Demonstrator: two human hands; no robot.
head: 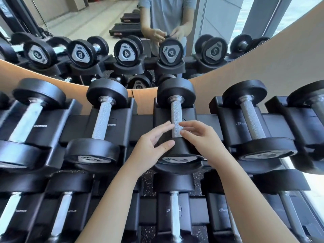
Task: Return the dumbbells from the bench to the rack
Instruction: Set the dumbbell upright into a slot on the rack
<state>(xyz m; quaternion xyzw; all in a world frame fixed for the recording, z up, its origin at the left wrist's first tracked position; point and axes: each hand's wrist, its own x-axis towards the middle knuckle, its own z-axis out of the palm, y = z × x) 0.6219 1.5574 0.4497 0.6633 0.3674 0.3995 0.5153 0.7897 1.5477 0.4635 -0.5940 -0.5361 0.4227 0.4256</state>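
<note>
Your dumbbell [175,113] sat in the middle cradle of the rack's [140,125] top tier, its knurled handle [176,106] running away from you, the far head [175,92] seated at the back of the cradle and the near head [182,152] over the front edge. Your left hand [152,146] lay open on the left of the handle, fingers straight and loosely spread, their tips just beside the metal and the thumb over the inner slope of the near head. Your right hand [201,135] mirrored it on the other side, relaxed and unclenched, the forefinger and thumb at the handle's right edge; whether either hand actually touched the bar could not be told, but neither was wrapped round it. A matching dumbbell [102,120] filled the cradle to the left and another [252,120] the cradle to the right, each apart from yours. More dumbbells [174,216] lay on the lower tier beneath your forearms. In the mirror [87,23] behind the rack, the reflected end plate [171,52] of your dumbbell showed a 4
</note>
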